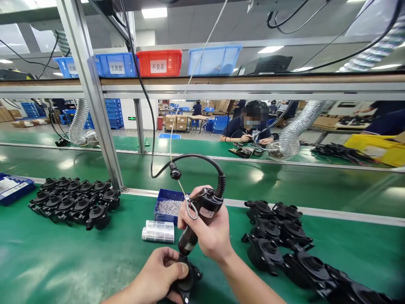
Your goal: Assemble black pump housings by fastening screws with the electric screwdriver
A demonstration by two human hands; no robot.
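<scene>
My right hand is wrapped round a black electric screwdriver, which hangs from a thin cord and has a thick black cable at its top. The screwdriver tilts, its lower end down at a black plastic housing. My left hand grips that housing near the front edge of the view, thumb on top. The screwdriver's tip is hidden at the housing. Just beyond my hands stands a blue bin of small silver screws. Beside it lie clear plastic-wrapped rolls.
Rows of black housings stand on the green bench at left and right. A metal post rises at left. A blue tray lies far left. Across the belt a person works. Bins, one red, line the shelf overhead.
</scene>
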